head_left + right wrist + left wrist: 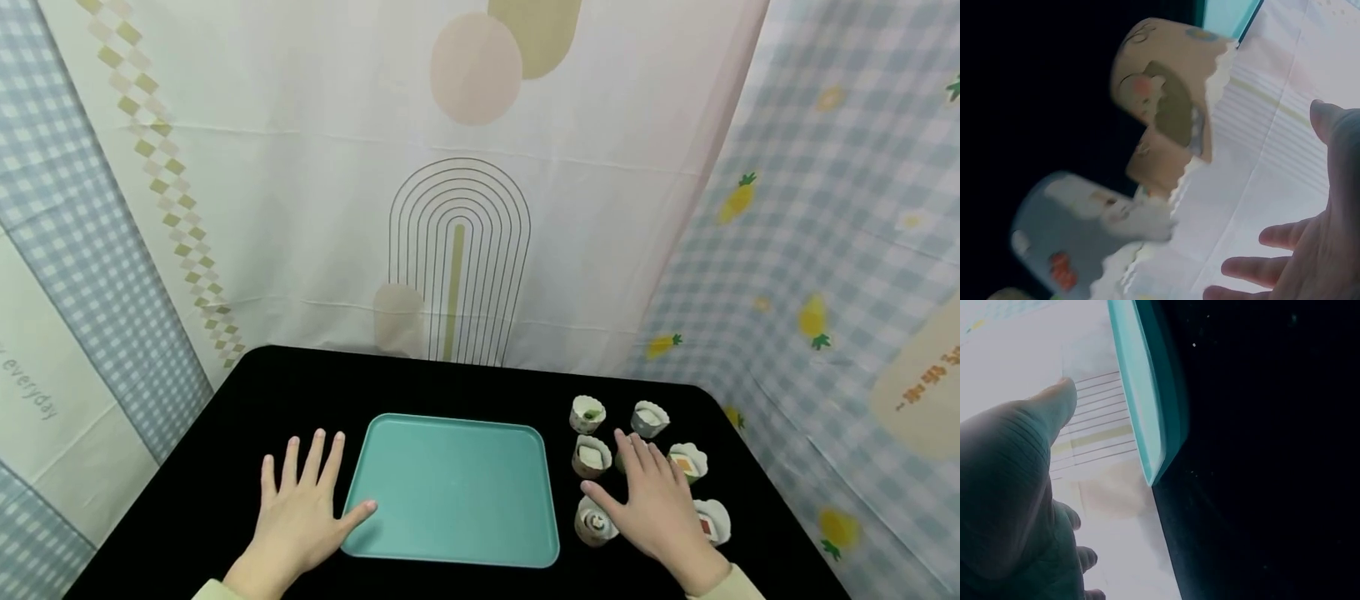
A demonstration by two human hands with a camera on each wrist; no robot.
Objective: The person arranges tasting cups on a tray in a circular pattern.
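Hovering pair: left hand point(296, 517) between the tray's 8 and 9 o'clock, thumb over the rim; right hand point(658, 510) at its 3 o'clock, above the cups.
Fingers: both sets straight and spread, holding nothing; contact of the left thumb with the rim cannot be told.
Tray point(453, 492): one, teal, smooth, probably plastic; rounded rectangle, low raised rim; lies flat on the worktop point(300, 383), at 6 o'clock in the head view.
Cups: at least seven, standing off the tray on its 2-to-4 o'clock side; one is mostly hidden behind the right fingers.
Fillings: green-filled cup point(587, 414) at the tray's 2 o'clock; swirl-filled cup point(596, 522) just past 3; orange-square cup point(687, 462) at 3, farther out; red-square cup point(708, 522) just past 3, outermost.
Cup make: seemingly paper, round-walled, scalloped pale rims; tan and blue-grey sides with cartoon prints in the right wrist view.
Progress: judged an outset or a pause; no cup is in hand or on the tray, and any sorting looks undone. What remains cannot be counted.
Worktop: black, matte-looking, rounded far corners.
Curtain point(315, 208): pale cloth, creased, printed with arches, at 12 o'clock.
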